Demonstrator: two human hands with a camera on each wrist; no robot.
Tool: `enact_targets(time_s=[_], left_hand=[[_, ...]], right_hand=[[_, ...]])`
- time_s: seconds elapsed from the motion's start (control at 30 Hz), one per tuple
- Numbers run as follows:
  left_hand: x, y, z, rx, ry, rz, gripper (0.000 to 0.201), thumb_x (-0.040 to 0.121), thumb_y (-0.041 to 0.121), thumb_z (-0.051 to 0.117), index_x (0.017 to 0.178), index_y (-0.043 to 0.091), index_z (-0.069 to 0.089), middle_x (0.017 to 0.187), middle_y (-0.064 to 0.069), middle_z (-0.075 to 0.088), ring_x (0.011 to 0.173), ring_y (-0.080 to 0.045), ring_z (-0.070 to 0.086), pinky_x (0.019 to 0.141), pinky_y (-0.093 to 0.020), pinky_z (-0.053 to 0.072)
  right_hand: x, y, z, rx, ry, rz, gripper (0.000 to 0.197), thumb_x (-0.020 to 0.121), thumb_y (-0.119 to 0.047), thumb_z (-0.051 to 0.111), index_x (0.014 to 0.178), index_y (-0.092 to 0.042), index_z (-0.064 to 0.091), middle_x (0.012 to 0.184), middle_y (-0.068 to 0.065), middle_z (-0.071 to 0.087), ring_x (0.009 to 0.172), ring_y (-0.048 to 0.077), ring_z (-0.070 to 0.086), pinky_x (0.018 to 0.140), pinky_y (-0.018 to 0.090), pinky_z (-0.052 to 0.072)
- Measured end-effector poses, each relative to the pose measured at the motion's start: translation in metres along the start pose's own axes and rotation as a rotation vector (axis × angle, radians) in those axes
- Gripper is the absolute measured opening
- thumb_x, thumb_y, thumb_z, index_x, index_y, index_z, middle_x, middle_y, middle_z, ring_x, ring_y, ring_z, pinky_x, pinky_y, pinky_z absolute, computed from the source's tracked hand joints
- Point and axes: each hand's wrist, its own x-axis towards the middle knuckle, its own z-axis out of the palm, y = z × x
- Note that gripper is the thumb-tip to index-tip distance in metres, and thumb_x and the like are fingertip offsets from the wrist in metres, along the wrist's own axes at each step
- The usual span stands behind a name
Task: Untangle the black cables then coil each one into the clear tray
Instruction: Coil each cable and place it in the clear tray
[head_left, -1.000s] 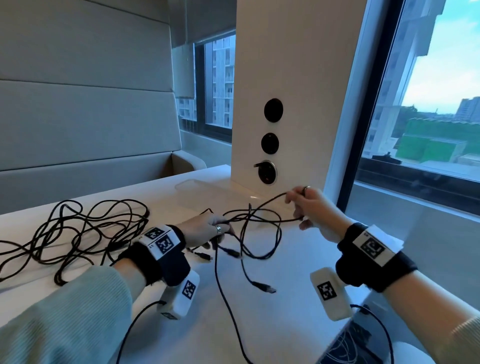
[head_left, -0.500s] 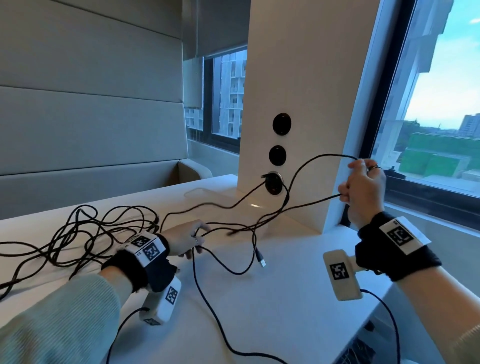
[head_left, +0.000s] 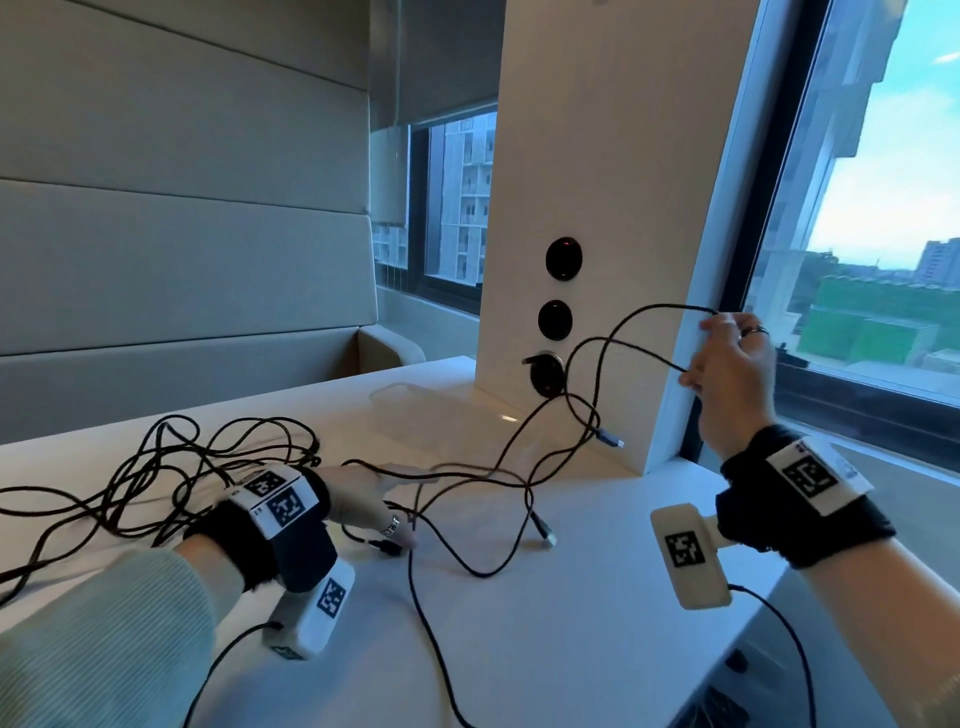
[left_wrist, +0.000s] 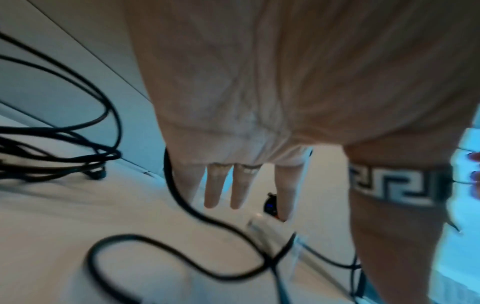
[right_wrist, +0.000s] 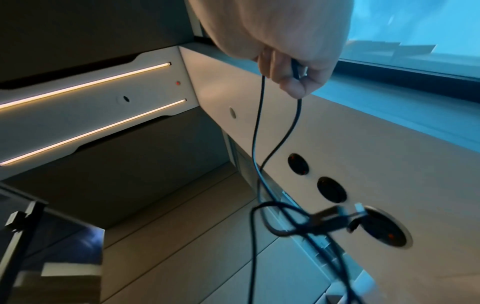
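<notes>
Cables (head_left: 597, 364) — no legible labels

The head view looks down across the desk (head_left: 571, 597) toward the window corner. The left wrist view sits close above the desk, somewhat blurred. The right wrist view faces the socket panel (right_wrist: 337, 154), seemingly upward; all share the black cables (head_left: 524, 441).

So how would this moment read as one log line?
untangling | right hand grips lifted black cable | left hand open over table
</notes>
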Motion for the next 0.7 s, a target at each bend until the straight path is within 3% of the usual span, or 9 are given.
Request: enact_targets(time_s=[0.07,0.17,0.23,0.27,0.37,0.47,0.53,0.63,0.7], left_hand=[[-0.005,0.010,-0.006,-0.005,-0.054,0.059,0.074,0.079,0.050,0.065,0.142,0.047,0.026,0.153,0.013,0.022,0.140,-0.013,0.024,0.113,-0.030,0.022],[-0.016,0.026,-0.016,-0.175,-0.123,0.150,0.038,0.082,0.043,0.064,0.120,0.041,0.058,0.137,0.013,0.050,0.130,-0.006,0.042,0.110,-0.024,0.028],[-0.027,0.034,-0.026,-0.446,-0.180,0.275,0.022,0.078,0.040,0.067,0.096,0.030,0.073,0.111,0.005,0.069,0.108,-0.013,0.062,0.093,-0.022,0.047],[-0.033,0.036,-0.031,-0.618,-0.197,0.346,0.028,0.072,0.045,0.070,0.089,0.023,0.076,0.100,-0.001,0.073,0.096,-0.018,0.068,0.080,-0.024,0.054],[-0.036,0.043,-0.045,-1.014,0.011,0.448,0.059,0.048,0.058,0.081,0.089,0.015,0.074,0.092,-0.009,0.073,0.078,-0.021,0.070,0.061,-0.028,0.056],[-0.017,0.059,-0.043,-0.904,0.392,0.425,0.077,0.052,0.056,0.080,0.119,0.029,0.054,0.115,0.004,0.064,0.099,-0.011,0.063,0.074,-0.025,0.052],[-0.002,0.071,-0.033,-0.836,0.473,0.410,0.067,0.070,0.040,0.077,0.127,0.029,0.043,0.116,0.008,0.059,0.099,-0.006,0.061,0.080,-0.023,0.048],[0.012,0.080,-0.018,-0.854,0.516,0.355,0.016,0.092,0.015,0.055,0.103,0.026,0.056,0.080,0.003,0.062,0.071,-0.012,0.059,0.079,-0.034,0.047],[0.019,0.073,-0.013,-0.836,0.505,0.304,0.025,0.094,0.005,0.044,0.092,0.026,0.058,0.067,0.000,0.057,0.065,-0.014,0.055,0.074,-0.034,0.049]], right_hand=[[-0.010,0.000,0.007,0.007,-0.075,0.014,0.025,0.098,-0.013,0.032,0.078,-0.021,0.046,0.044,-0.009,0.037,0.035,0.005,0.033,0.046,0.027,0.035],[-0.024,-0.004,0.016,0.029,-0.175,0.060,0.024,0.099,-0.015,0.032,0.081,-0.020,0.046,0.039,-0.013,0.036,0.036,0.005,0.031,0.045,0.025,0.034],[-0.033,-0.010,0.021,0.068,-0.255,0.092,0.022,0.101,-0.016,0.031,0.084,-0.018,0.046,0.039,-0.012,0.034,0.037,0.006,0.030,0.044,0.023,0.034],[-0.038,-0.013,0.023,0.087,-0.295,0.107,0.022,0.101,-0.016,0.030,0.085,-0.016,0.045,0.040,-0.011,0.034,0.037,0.006,0.029,0.044,0.023,0.035],[-0.047,-0.019,0.032,0.147,-0.386,0.169,0.018,0.101,-0.013,0.030,0.088,-0.013,0.044,0.041,-0.009,0.031,0.036,0.008,0.028,0.045,0.026,0.035],[-0.057,-0.020,0.043,0.218,-0.476,0.241,0.014,0.100,-0.013,0.031,0.092,-0.010,0.042,0.040,-0.005,0.030,0.036,0.012,0.025,0.050,0.031,0.035],[-0.066,-0.022,0.053,0.269,-0.554,0.292,0.013,0.101,-0.014,0.031,0.094,-0.010,0.040,0.039,-0.003,0.032,0.036,0.014,0.028,0.050,0.031,0.038],[-0.072,-0.028,0.060,0.355,-0.590,0.322,0.012,0.101,-0.014,0.030,0.092,-0.011,0.038,0.039,0.001,0.035,0.036,0.017,0.035,0.048,0.029,0.043],[-0.063,-0.031,0.058,0.428,-0.516,0.291,0.014,0.101,-0.012,0.030,0.088,-0.010,0.038,0.041,0.001,0.038,0.038,0.016,0.039,0.049,0.030,0.043]])
